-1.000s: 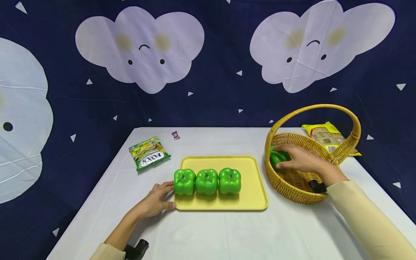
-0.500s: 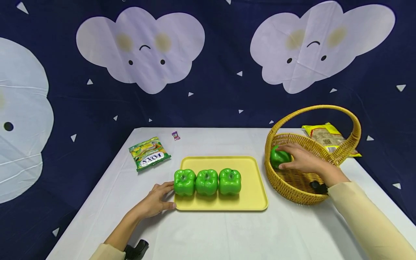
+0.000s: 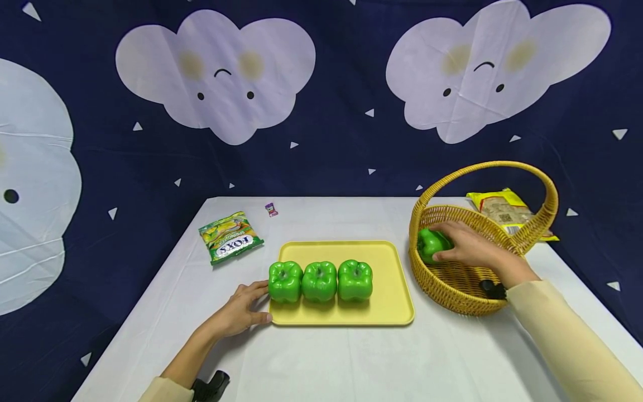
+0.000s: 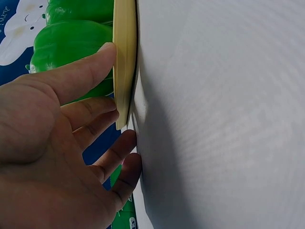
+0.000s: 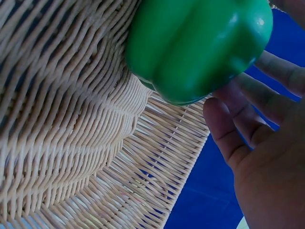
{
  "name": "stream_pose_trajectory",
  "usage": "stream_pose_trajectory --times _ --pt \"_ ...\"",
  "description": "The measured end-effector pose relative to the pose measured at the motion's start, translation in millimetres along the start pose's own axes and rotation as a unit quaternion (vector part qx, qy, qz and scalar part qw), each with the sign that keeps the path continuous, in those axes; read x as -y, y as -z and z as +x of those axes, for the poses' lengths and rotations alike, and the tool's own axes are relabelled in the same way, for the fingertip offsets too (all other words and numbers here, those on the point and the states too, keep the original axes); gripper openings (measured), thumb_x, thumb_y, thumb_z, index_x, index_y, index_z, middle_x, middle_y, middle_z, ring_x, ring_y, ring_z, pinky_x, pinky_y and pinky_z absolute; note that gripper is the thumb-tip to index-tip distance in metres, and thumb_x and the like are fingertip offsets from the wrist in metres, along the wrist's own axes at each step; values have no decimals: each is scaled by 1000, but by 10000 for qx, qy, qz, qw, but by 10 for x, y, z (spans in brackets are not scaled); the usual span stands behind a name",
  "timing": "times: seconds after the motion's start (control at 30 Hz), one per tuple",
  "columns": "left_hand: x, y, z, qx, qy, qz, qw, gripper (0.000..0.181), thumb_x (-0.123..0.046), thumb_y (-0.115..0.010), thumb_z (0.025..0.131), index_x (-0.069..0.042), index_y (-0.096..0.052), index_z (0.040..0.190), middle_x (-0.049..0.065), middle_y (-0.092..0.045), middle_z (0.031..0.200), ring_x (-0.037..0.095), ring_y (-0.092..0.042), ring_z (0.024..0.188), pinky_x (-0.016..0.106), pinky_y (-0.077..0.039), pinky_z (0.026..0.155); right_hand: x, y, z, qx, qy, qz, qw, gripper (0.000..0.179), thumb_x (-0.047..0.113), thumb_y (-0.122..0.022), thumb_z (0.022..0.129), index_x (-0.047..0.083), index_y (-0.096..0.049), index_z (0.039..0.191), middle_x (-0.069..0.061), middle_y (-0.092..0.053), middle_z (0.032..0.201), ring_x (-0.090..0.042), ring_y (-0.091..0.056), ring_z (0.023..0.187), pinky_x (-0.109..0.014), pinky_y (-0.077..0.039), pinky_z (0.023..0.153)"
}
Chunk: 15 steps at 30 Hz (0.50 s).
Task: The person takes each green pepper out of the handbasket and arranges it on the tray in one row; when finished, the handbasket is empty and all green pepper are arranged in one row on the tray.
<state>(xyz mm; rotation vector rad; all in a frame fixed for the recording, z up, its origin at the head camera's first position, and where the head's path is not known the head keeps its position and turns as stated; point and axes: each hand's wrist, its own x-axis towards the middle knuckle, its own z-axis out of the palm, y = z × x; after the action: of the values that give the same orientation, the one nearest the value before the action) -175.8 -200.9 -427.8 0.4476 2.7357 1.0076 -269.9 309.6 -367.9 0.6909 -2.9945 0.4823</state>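
Three green bell peppers stand in a row on a yellow tray in the head view. At the tray's left edge, my left hand touches the rim with thumb and fingertips, the fingers nearly straight; the left wrist view shows the thumb tip against the tray rim. My right hand reaches into the wicker basket and holds another green bell pepper by the basket's left wall. In the right wrist view, the fingers pass partly behind this pepper.
The basket's tall handle arches over my right hand. A Fox's candy bag and a small purple wrapped sweet lie at the back left. Behind the basket is a yellow-edged packet. A dark blue cloud-printed cloth hangs behind the table.
My right hand has shifted slightly to the right inside the basket, and the pepper has turned and edged right with it. The left hand and tray have stayed put.
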Motion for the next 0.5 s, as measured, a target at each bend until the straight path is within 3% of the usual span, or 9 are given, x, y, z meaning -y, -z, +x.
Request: stream_pose_trajectory --times 0.27,0.5 --pt "5 3 3 4 4 -5 10000 63 -22 -74 78 -6 -51 135 8 -43 146 27 -37 123 59 -29 105 20 -3 3 83 -94 97 9999 82 45 -76 75 3 -43 137 -24 -46 135 -40 -41 122 -58 -37 94" --pt "4 6 3 -3 18 -6 10000 63 -22 -74 78 -6 -51 135 8 -43 146 27 -37 124 59 -29 105 15 -13 -9 82 -80 -105 9999 77 51 -75 72 13 -51 134 -16 -50 122 -32 -43 109 -46 -39 84"
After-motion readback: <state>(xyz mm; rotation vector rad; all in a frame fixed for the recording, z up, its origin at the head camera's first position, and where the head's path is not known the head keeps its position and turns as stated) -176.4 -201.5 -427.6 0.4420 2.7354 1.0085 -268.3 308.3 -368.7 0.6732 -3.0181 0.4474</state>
